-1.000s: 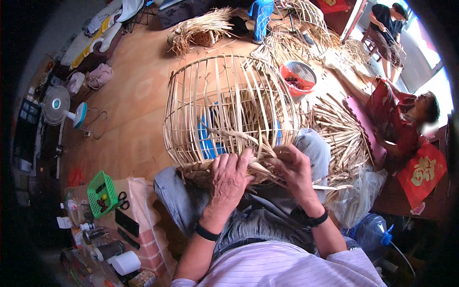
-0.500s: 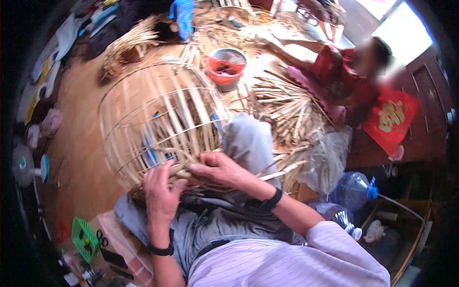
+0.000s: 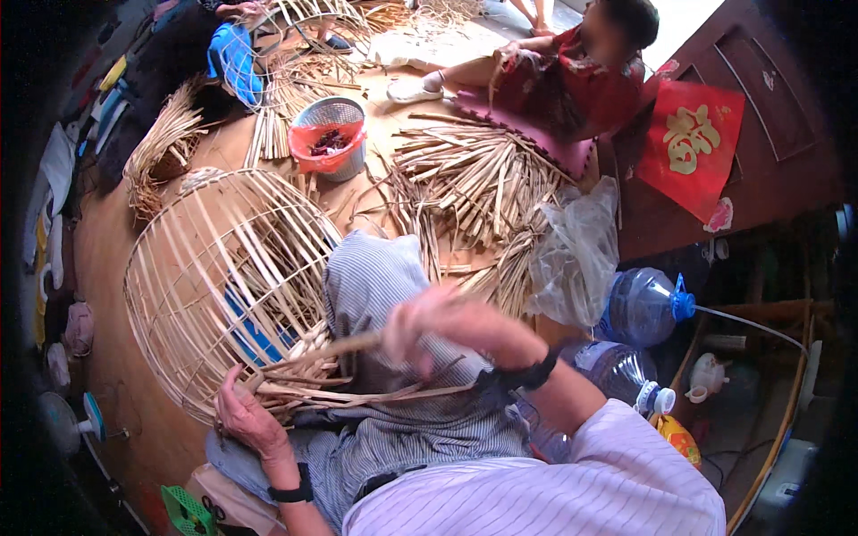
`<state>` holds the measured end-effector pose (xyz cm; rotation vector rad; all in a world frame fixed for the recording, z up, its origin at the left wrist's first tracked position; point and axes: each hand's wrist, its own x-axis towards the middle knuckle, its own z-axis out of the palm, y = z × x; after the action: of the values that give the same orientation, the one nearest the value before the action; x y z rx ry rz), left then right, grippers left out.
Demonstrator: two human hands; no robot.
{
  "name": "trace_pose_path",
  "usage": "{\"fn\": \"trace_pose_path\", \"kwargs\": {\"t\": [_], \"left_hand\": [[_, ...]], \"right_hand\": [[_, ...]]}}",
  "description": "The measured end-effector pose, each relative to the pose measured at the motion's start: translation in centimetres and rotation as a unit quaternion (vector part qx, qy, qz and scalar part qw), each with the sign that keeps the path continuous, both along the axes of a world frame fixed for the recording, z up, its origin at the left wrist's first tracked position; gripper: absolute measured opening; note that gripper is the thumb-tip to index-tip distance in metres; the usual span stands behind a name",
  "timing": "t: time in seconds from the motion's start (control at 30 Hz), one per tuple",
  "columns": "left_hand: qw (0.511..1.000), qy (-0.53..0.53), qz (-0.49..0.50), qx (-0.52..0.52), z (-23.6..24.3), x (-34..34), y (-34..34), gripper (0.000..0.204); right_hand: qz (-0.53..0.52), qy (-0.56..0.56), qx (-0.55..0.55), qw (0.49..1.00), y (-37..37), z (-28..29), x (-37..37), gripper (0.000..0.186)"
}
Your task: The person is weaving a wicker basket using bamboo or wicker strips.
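Tan fibre strand runs from right hand to rounded, slatted basket.

Seemingly a home, used for weaving. Red paper on brown panelling and a fan at the floor's left edge look domestic; straw and an open-ribbed basket show craftwork.

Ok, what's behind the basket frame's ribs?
Part of a blue object and pale strips show through the basket frame; its ribs cover the object's remainder.
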<state>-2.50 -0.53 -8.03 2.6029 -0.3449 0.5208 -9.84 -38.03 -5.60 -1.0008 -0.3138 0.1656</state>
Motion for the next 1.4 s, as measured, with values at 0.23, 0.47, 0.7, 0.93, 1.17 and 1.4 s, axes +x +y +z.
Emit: {"fn": "trace_pose_path", "kwargs": {"t": [0.23, 0.47, 0.7, 0.93, 1.17, 1.4], "left_hand": [[1.0, 0.005, 0.015, 0.006, -0.3, 0.1, 0.1, 0.04], [0.998, 0.03, 0.056, 0.016, 0.1, -0.1, -0.4, 0.038], [0.996, 0.057, 0.062, 0.033, 1.1, 0.0, -0.9, 0.038], [0.995, 0.029, 0.083, 0.052, 0.7, -0.8, -0.8, 0.042], [0.997, 0.018, 0.059, 0.041, 1.0, -0.6, -1.5, 0.039], [0.998, 0.034, 0.051, 0.027, 1.1, -0.3, -1.9, 0.035]], "right_hand": [[-0.334, 0.292, -0.139, 0.885, -13.8, -16.6, -2.4, 0.033], [-0.283, 0.44, -0.256, 0.813, -9.2, -34.0, -5.4, 0.019], [-0.353, 0.494, -0.316, 0.729, -4.6, -45.4, -4.2, 0.022], [-0.169, 0.449, -0.526, 0.702, -3.2, -40.7, -2.2, 0.04], [-0.284, 0.364, -0.442, 0.769, -4.7, -41.7, -4.5, 0.029], [-0.42, 0.378, -0.307, 0.765, -10.1, -37.4, -6.8, 0.023]]}}
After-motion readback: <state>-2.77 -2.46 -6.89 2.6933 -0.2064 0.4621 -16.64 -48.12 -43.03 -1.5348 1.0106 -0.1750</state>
